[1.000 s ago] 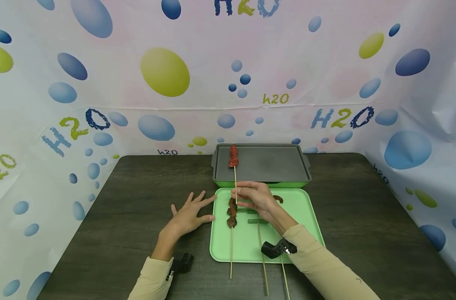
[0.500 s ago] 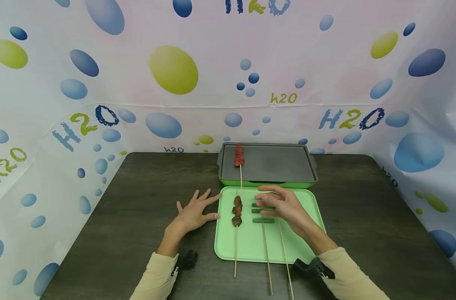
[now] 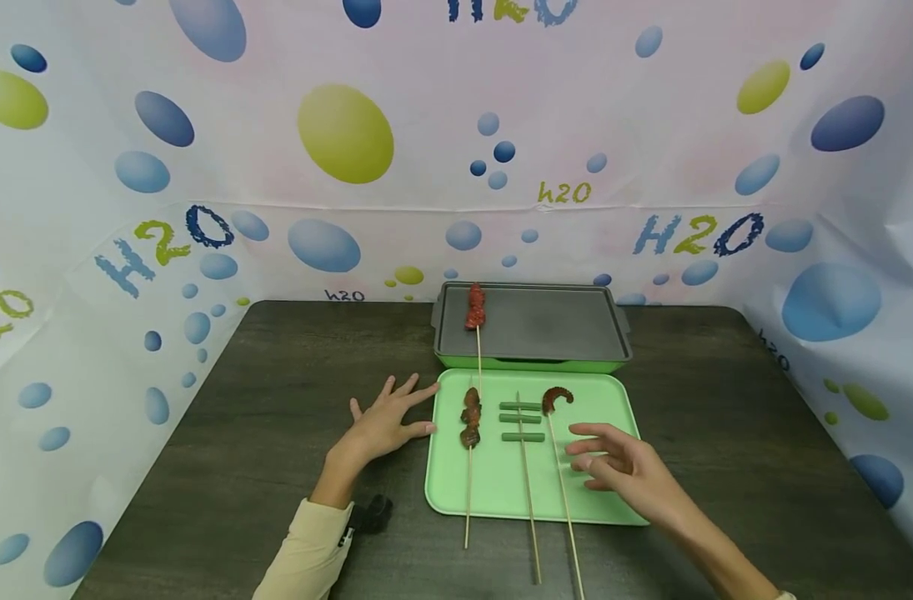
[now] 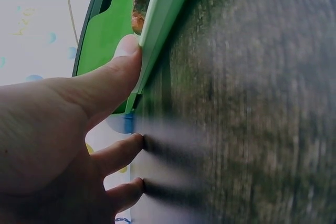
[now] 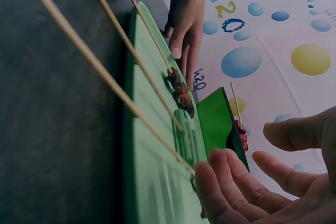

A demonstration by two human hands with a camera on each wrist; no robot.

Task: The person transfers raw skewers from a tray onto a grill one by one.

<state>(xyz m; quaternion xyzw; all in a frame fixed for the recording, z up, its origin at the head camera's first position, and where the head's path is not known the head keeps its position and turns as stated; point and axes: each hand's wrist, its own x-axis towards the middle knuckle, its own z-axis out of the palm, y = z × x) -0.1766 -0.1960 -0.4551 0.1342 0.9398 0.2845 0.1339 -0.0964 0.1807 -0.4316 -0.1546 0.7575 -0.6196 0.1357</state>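
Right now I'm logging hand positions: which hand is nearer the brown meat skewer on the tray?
Left. The left hand touches the tray's left edge beside the brown meat skewer; the right hand hovers over the tray's right side.

Pale mint-green tray [image 3: 614, 500] on a dark grey-brown wood-grain table [image 3: 276, 417]. At 12 o'clock of it, bright green grill [image 3: 531, 363] with charcoal-grey plate. Red meat skewer [image 3: 474, 307], brown meat skewer [image 3: 469, 417], dark green vegetable pieces [image 3: 521, 421], reddish-brown curl [image 3: 556, 397]. White backdrop [image 3: 426, 125] dotted with blue and yellow-green bubbles. Cream sleeve [image 3: 302, 554].
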